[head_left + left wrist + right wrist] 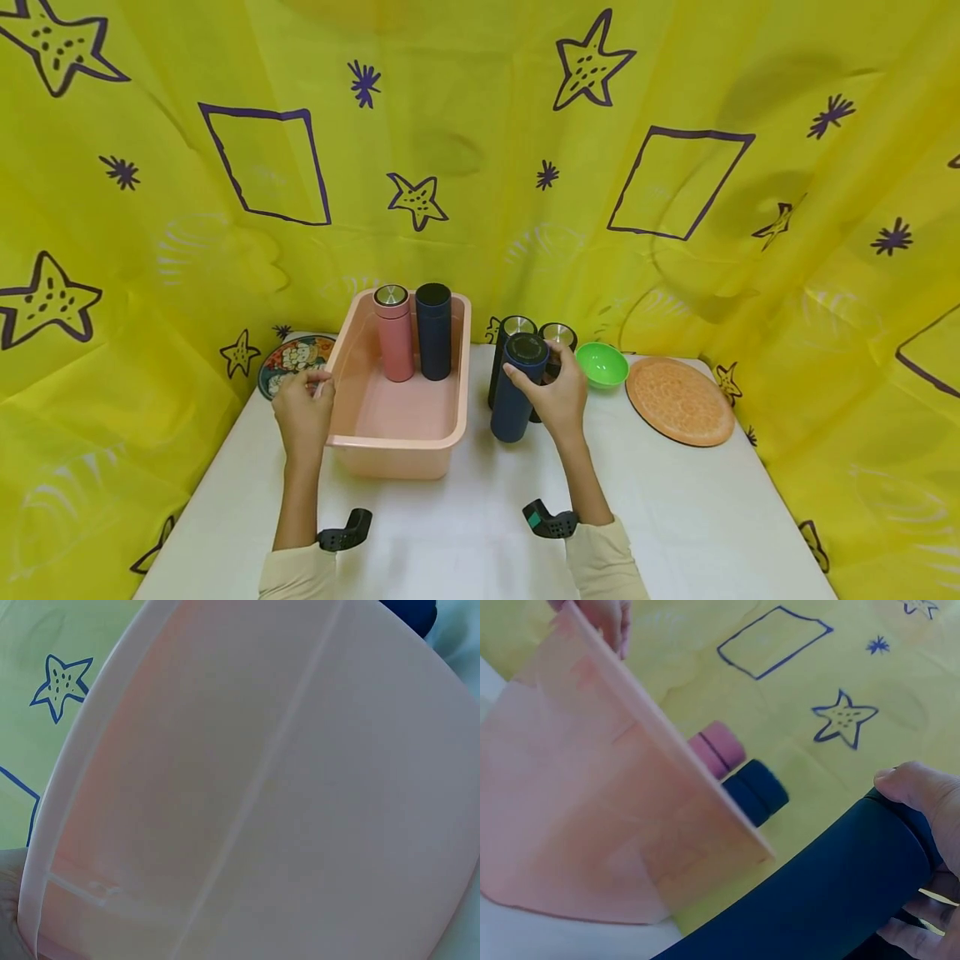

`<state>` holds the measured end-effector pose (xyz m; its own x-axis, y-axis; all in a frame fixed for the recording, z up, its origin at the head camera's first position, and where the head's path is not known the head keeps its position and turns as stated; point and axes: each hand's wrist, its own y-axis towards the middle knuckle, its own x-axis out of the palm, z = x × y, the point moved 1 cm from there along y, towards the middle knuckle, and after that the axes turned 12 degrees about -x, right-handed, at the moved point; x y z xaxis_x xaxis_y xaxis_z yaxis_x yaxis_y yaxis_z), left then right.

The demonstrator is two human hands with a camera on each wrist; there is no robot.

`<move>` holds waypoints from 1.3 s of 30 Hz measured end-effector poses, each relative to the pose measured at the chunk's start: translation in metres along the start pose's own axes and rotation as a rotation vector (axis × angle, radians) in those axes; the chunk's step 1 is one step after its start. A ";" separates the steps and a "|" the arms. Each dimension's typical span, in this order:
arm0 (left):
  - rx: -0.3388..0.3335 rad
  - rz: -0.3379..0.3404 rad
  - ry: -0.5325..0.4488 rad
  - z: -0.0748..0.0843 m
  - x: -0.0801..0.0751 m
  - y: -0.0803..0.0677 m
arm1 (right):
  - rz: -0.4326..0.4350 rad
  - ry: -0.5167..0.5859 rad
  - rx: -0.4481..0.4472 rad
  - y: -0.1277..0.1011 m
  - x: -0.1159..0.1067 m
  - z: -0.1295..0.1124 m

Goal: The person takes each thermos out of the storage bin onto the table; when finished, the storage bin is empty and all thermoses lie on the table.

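My right hand [564,398] grips a dark blue flask [512,404] near its lid, thumb on one side and fingers on the other. In the right wrist view that flask [817,877] slants across the lower right. My left hand [306,410] holds the left rim of a peach plastic tub [390,462]. Inside the tub stand a pink flask [396,346] and a dark navy flask [435,342], both upright at the back. The left wrist view is mostly filled by the tub's wall [247,787].
Two dark flasks with silver lids, one black flask [517,325] and another [558,335], stand behind the held one. A green bowl [602,365] and an orange round board [681,402] lie to the right. A patterned plate [296,357] sits behind the tub's left side.
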<state>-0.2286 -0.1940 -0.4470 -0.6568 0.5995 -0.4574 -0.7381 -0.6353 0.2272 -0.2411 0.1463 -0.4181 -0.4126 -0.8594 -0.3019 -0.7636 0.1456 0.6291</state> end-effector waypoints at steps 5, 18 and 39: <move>-0.011 -0.011 0.008 0.001 0.000 -0.001 | 0.014 -0.043 0.020 -0.008 0.004 0.010; -0.007 -0.005 0.000 0.000 0.000 -0.001 | 0.060 -0.066 0.022 -0.017 0.015 0.023; -0.017 -0.008 0.017 0.002 -0.001 -0.003 | 0.060 -0.044 0.018 -0.023 0.019 0.024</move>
<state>-0.2258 -0.1920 -0.4458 -0.6482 0.5960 -0.4739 -0.7403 -0.6389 0.2092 -0.2430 0.1380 -0.4556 -0.4792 -0.8264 -0.2956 -0.7456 0.2056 0.6339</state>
